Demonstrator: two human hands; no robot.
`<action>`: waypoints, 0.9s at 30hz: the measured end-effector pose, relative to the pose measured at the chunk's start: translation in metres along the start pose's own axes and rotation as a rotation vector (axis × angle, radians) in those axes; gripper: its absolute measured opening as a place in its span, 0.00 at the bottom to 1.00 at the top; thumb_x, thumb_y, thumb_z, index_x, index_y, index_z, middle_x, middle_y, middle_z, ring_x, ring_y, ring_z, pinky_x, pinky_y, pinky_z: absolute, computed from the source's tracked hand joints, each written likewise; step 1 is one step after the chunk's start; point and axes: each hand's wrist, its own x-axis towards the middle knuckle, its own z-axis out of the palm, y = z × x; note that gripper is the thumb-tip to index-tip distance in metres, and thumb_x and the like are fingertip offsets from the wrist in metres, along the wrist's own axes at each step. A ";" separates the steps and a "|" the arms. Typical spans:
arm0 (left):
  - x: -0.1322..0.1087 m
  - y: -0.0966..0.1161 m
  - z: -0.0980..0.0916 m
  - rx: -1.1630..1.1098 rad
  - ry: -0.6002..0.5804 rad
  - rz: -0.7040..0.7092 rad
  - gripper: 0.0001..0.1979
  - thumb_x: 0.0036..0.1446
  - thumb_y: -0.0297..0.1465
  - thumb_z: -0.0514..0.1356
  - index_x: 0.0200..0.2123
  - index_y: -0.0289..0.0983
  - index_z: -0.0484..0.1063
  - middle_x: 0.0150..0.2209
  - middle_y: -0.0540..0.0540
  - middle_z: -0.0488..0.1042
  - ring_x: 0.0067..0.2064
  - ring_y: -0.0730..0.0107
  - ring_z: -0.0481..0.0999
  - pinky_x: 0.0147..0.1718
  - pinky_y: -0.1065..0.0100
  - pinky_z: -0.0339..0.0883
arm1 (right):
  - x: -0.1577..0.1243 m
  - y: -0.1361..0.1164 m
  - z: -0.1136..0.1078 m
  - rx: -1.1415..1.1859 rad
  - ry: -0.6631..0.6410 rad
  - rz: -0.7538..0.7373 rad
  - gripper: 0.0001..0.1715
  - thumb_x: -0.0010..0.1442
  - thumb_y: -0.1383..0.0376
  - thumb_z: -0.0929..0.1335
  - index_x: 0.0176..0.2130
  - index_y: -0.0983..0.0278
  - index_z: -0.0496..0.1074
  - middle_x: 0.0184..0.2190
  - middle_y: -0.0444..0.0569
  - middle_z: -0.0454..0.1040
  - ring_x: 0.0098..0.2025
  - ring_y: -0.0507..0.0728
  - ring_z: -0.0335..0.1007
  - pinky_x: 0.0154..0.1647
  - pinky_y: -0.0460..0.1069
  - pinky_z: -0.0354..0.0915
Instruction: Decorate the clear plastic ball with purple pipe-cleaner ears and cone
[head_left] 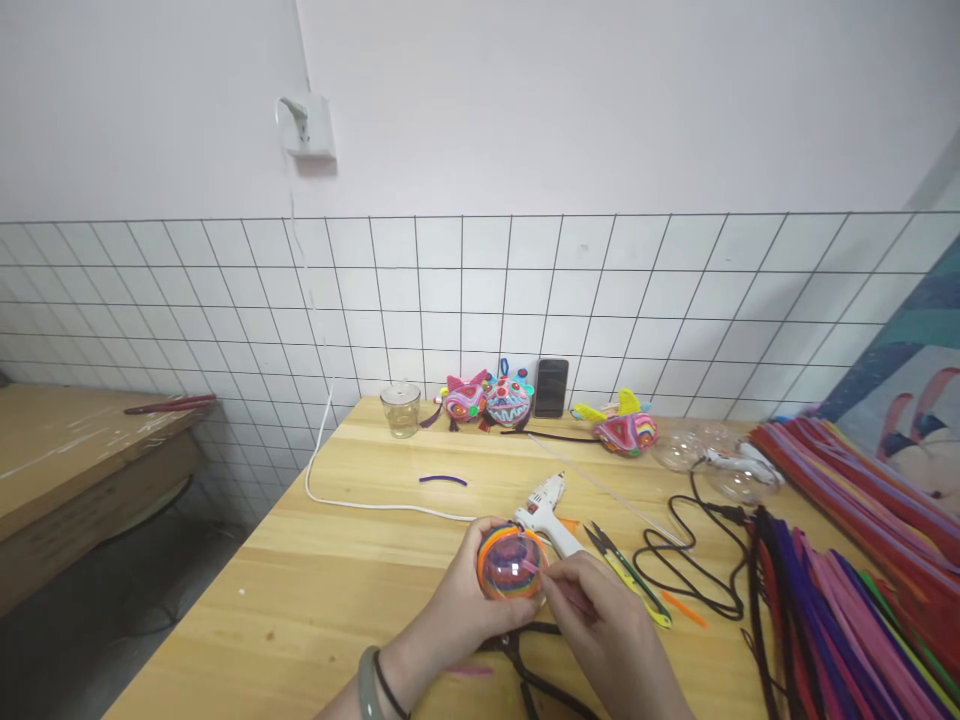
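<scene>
Head camera, looking down. Low in the middle, above the near part of the light wooden desk [315,590]: left hand [457,612] cupped round the left side of a clear plastic ball wound with orange and rainbow pipe cleaners [510,566], fingers curled against it, holding it just over the desk top. Right hand [604,625] close in from the right, thumb and forefinger pinching a thin pink pipe cleaner [553,588], tip touching the front of the ball. Green bangle and black band [373,685] on the left wrist. Under both hands, dark brown pipe cleaners [529,668] lying loose on the desk.

Just behind the ball, a white hot glue gun [546,508], nozzle pointing toward the wall. White cord [352,502] running left across the desk and up the tiles toward a white wall socket [307,125].

Right of the gun, yellow-handled thread snips [628,572], then a looped black cable [686,565]. Far right, a broad heap of long pipe cleaners in many colours [840,590].

Along the tiled wall, left to right:
- small clear glass jar [400,408]
- pink pipe-cleaner creature head [466,398]
- blue and red creature head [510,402]
- black phone [551,387], upright against the tiles
- pink figure with yellow ears [624,430]
- clear plastic half-shells [679,447]

Short purple pipe cleaner piece [442,480] alone mid-desk.
</scene>
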 end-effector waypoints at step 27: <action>0.001 0.000 0.001 0.012 0.022 0.020 0.31 0.39 0.31 0.70 0.46 0.37 0.59 0.45 0.41 0.70 0.44 0.64 0.70 0.43 0.65 0.62 | -0.001 0.007 0.003 0.034 0.026 -0.157 0.08 0.62 0.66 0.61 0.39 0.59 0.69 0.33 0.45 0.76 0.33 0.53 0.73 0.34 0.45 0.67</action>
